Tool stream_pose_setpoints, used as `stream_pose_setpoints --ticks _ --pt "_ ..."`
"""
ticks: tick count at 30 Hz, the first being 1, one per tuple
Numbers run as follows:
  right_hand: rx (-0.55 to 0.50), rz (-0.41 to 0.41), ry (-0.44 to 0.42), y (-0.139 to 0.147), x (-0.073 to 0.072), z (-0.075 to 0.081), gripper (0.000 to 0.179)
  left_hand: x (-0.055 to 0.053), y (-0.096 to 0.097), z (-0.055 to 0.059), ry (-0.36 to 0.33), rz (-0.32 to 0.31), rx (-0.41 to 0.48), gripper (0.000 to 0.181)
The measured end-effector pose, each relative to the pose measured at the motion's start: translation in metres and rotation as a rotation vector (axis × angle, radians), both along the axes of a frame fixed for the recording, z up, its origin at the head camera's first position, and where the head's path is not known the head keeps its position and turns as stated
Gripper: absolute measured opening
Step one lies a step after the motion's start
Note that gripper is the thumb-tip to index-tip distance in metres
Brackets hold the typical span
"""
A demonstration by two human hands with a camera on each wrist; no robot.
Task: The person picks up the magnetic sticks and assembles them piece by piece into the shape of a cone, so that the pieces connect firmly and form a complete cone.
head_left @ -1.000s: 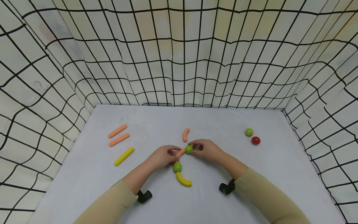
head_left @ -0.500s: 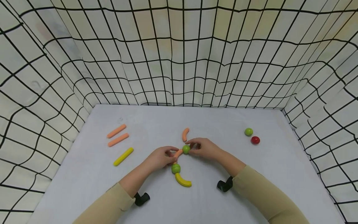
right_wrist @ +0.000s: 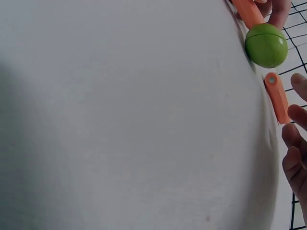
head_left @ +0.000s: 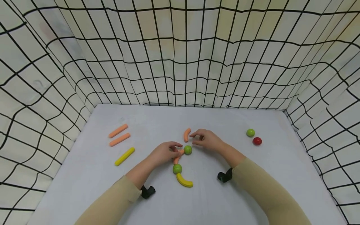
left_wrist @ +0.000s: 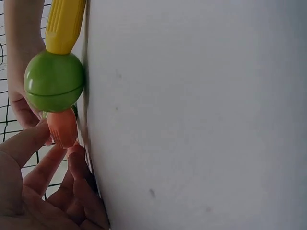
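In the head view, my left hand (head_left: 165, 153) pinches a curved orange stick (head_left: 176, 160) of a chain on the table. A green ball (head_left: 187, 149) sits at its far end. A second green ball (head_left: 177, 169), with a groove round it, joins its near end to a curved yellow stick (head_left: 184, 181). The left wrist view shows my thumb and fingers at the orange stick (left_wrist: 63, 129). My right hand (head_left: 208, 139) holds nothing; its fingers are parted, just right of a loose curved orange stick (head_left: 187, 135). The right wrist view shows this loose stick's (right_wrist: 277, 98) end hole.
At the left lie two straight orange sticks (head_left: 118, 131) and a straight yellow stick (head_left: 125, 156). A loose green ball (head_left: 250, 132) and a red ball (head_left: 257, 141) rest at the right. Black netting (head_left: 185, 72) over white walls surrounds the white table (head_left: 213, 203) on three sides.
My right hand has let go of the upper green ball and moved away from me, up beside the loose curved orange stick. My left hand stays on the chain, which has shifted slightly left.
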State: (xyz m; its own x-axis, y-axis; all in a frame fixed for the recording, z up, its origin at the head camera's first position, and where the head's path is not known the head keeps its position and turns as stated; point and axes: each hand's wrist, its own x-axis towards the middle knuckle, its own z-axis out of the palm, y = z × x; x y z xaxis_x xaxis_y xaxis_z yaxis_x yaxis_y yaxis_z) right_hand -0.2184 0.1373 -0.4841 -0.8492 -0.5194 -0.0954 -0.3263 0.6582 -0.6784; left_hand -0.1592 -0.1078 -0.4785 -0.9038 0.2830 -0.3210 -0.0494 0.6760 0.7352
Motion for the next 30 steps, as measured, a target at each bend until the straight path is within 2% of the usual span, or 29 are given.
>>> stream_pose_setpoints --ticks 7,11,15,22,30 --pt "-0.012 0.011 0.034 -0.006 -0.015 0.007 0.036 -0.003 0.004 0.006 -0.026 -0.014 -0.005 0.033" --pt "0.028 0.055 0.072 -0.009 -0.025 0.007 0.035 -0.002 0.005 0.006 -0.018 -0.021 -0.008 0.031" --pt "0.066 0.085 0.073 -0.011 -0.032 0.005 0.035 -0.001 0.007 0.006 -0.009 -0.021 0.005 0.03" --pt "0.11 0.128 0.081 -0.016 -0.038 -0.001 0.036 -0.001 0.007 0.002 0.002 -0.019 0.007 0.028" --pt "0.199 0.116 0.114 -0.023 -0.039 -0.002 0.032 0.002 0.003 0.005 -0.016 0.009 0.007 0.028"
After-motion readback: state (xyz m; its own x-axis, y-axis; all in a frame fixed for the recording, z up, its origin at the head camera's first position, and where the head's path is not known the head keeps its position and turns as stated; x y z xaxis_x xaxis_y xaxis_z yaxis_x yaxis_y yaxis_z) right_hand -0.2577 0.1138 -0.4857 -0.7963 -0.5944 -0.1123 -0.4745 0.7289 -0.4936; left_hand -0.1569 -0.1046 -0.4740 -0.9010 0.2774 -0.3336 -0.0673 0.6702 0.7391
